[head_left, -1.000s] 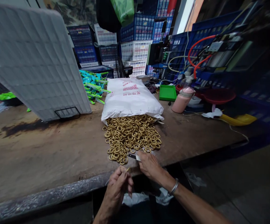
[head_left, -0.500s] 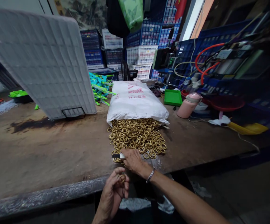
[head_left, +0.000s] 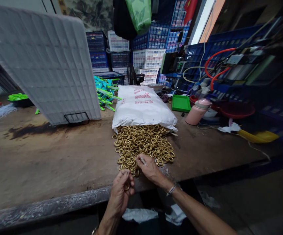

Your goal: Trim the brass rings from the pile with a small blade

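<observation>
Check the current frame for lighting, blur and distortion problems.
Head view: dim overall, brightest at the pale upright strip, upper right; head view: dark blue plastic crate at far right, murky and smeared; head view: tall white ribbed panel looks stretched leftward; head view: gold-coloured rings reasonably sharp.

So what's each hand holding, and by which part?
Left hand: a round gold-coloured ring, in curled fingers. Right hand: a slim pale object. Exact grip points unclear.

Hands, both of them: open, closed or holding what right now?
Left hand: closed, holding a gold ring.
Right hand: closed, holding a small pale tool.
</observation>
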Demonstrator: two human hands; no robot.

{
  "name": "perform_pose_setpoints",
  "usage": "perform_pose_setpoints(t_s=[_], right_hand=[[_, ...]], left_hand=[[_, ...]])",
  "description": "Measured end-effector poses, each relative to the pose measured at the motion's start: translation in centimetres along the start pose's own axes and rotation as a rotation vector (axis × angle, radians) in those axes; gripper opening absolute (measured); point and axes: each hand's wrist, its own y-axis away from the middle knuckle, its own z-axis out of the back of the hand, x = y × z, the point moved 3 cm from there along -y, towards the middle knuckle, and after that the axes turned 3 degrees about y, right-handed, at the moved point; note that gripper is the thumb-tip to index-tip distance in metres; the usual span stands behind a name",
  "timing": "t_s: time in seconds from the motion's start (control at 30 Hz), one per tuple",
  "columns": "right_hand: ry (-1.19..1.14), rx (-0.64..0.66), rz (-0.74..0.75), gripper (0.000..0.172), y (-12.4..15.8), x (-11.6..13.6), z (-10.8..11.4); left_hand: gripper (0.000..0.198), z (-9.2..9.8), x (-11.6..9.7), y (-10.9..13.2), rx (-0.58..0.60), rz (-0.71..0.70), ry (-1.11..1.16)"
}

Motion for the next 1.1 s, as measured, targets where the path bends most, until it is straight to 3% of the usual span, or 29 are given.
perform_pose_setpoints(t_s=[0.17,0.37,0.5,0.67,0.77,0.87,1.1], right_hand=[[-0.49,0.063,-0.191,0.019,2.2,0.2,0.2],[-0.849,0.234,-0.311,0.022,4.4,1.4,-0.2],[-0.719,0.191,-0.288,0.023,4.3,0.8,0.1],[-0.345,0.085,-0.155,0.03,3.6,0.5,1.0],[-0.142,0.057,-0.128,0.027,3.4,0.5,1.1],[-0.078,0.058,-0.138,0.025,3.3,0.3,0.8],[-0.083,0.043,-0.18,0.02,3.2,0.0,0.6]], left_hand=[[0.046,-0.8,0.9,-0.9,-0.031,-0.075,-0.123],[0.032,-1.4,1.6,-0.9,-0.041,-0.122,-0.225],[0.027,-1.5,1.2,-0.8,-0.067,-0.247,-0.377],[0.015,-1.8,0.5,-0.5,-0.017,-0.555,-0.75],[0.012,-1.9,0.5,-0.3,0.012,-0.632,-0.846],[0.014,-2.1,0.8,-0.3,0.041,-0.532,-0.78],[0.036,-2.1,1.5,-0.6,0.041,-0.119,-0.567]])
